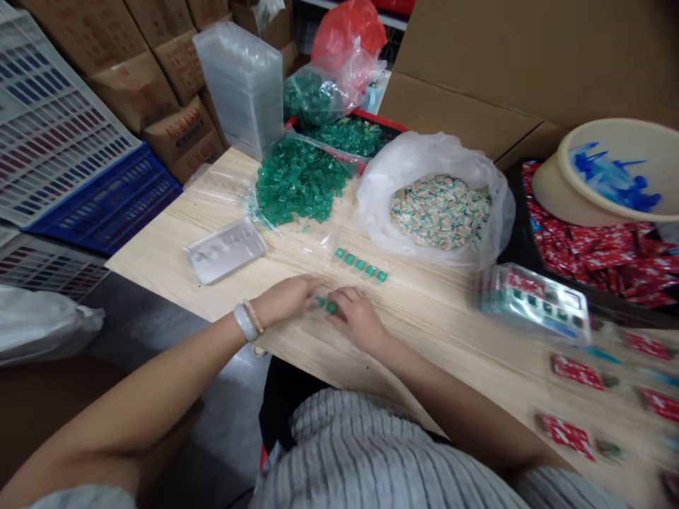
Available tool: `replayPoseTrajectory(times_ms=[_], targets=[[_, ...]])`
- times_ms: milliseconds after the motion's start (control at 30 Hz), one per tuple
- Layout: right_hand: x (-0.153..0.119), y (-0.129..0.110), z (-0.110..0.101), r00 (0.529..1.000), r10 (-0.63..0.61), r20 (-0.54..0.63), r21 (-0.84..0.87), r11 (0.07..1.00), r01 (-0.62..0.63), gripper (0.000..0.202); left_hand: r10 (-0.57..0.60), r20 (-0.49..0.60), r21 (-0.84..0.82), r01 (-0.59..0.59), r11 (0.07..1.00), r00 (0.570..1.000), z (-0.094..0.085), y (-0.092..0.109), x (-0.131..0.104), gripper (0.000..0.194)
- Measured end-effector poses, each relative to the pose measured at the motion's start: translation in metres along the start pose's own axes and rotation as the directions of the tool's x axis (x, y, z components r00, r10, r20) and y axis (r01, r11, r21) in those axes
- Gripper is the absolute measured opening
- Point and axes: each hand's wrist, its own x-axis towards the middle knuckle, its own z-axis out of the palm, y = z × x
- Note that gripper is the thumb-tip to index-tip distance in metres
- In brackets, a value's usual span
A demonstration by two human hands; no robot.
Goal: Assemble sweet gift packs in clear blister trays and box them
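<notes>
Near the table's front edge my left hand (291, 298) and my right hand (356, 316) almost meet, fingers curled. Between them are small green pieces (331, 307), one at my right fingertips and another by my left fingertips. A faint clear tray seems to lie under my hands, but it is blurred. Just beyond, a row of several green pieces (360, 265) sits in a clear strip. To the left lies a clear plastic tray (225, 252). A heap of green pieces (300, 180) lies behind, beside a white bag (379, 205) of small striped pieces (443, 212).
Stacked clear trays (241, 88) stand at the back left, near crates (100, 198). On the right are a cream tub (552, 173) with blue items, many red packets (599, 261), a stack of filled clear cases (535, 300) and blurred sets with red packets (577, 371).
</notes>
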Motion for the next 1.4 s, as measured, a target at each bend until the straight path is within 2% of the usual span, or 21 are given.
replayPoseTrajectory(times_ms=[67,100,167,200,233,267,300,400,533,633,767,933,1033,1167,1233,1300,1400], targets=[[-0.002,-0.003,-0.013,0.991,0.040,-0.127,0.081,0.996,-0.030,0.027,-0.164,-0.115,-0.311,0.121,0.943,0.980,0.004,0.009,-0.004,0.024],[-0.004,-0.005,-0.018,0.985,0.047,-0.164,0.134,0.991,-0.025,0.027,-0.261,-0.102,-0.498,0.178,0.849,0.960,0.008,0.015,-0.005,0.022],[-0.006,-0.009,-0.023,0.983,0.035,-0.178,0.218,0.976,0.004,0.024,-0.373,0.049,-0.801,0.259,0.539,0.926,0.021,0.027,-0.007,0.019],[-0.007,-0.010,-0.023,0.986,0.030,-0.167,0.243,0.970,0.012,0.023,-0.381,0.127,-0.882,0.280,0.380,0.916,0.029,0.033,-0.007,0.016],[-0.008,-0.010,-0.022,0.986,0.038,-0.160,0.259,0.966,0.005,0.022,-0.373,0.176,-0.923,0.285,0.259,0.911,0.035,0.039,-0.007,0.012],[-0.010,-0.010,-0.021,0.985,0.063,-0.162,0.268,0.963,-0.018,0.022,-0.359,0.205,-0.939,0.286,0.191,0.911,0.041,0.043,-0.007,0.010],[-0.012,-0.010,-0.021,0.981,0.097,-0.171,0.277,0.960,-0.046,0.023,-0.343,0.219,-0.942,0.289,0.169,0.914,0.045,0.047,-0.007,0.014],[-0.017,-0.008,-0.023,0.967,0.167,-0.190,0.321,0.942,-0.100,0.024,-0.336,0.206,-0.928,0.292,0.231,0.919,0.051,0.051,-0.006,0.024],[-0.022,-0.007,-0.030,0.951,0.226,-0.212,0.379,0.916,-0.133,0.017,-0.388,0.103,-0.904,0.250,0.348,0.916,0.054,0.049,-0.006,0.022],[-0.025,-0.006,-0.030,0.946,0.251,-0.204,0.436,0.889,-0.141,0.016,-0.382,0.093,-0.892,0.247,0.378,0.920,0.056,0.048,-0.006,0.021],[-0.028,-0.005,-0.026,0.936,0.286,-0.204,0.479,0.863,-0.159,0.018,-0.406,0.110,-0.913,0.254,0.320,0.907,0.061,0.047,-0.007,0.020],[-0.030,-0.007,-0.024,0.917,0.270,-0.293,0.439,0.890,-0.122,0.022,-0.431,0.141,-0.956,0.236,0.176,0.891,0.069,0.046,-0.008,0.020],[-0.034,-0.003,-0.025,0.919,0.283,-0.274,0.446,0.884,-0.140,0.023,-0.454,0.185,-0.954,0.270,0.130,0.872,0.068,0.045,-0.011,0.023],[-0.048,0.010,-0.027,0.921,0.363,-0.144,0.497,0.831,-0.250,0.017,-0.506,0.131,-0.945,0.261,0.195,0.852,0.059,0.041,-0.017,0.024],[-0.052,0.013,-0.027,0.934,0.351,-0.072,0.477,0.834,-0.277,0.012,-0.502,0.104,-0.943,0.246,0.224,0.858,0.055,0.037,-0.020,0.022],[-0.051,0.012,-0.024,0.947,0.317,-0.052,0.435,0.861,-0.264,0.010,-0.493,0.081,-0.937,0.235,0.259,0.866,0.055,0.034,-0.023,0.019],[-0.037,0.007,-0.017,0.961,0.266,-0.071,0.387,0.896,-0.219,0.013,-0.505,-0.027,-0.907,0.191,0.375,0.863,0.061,0.028,-0.024,0.016]])
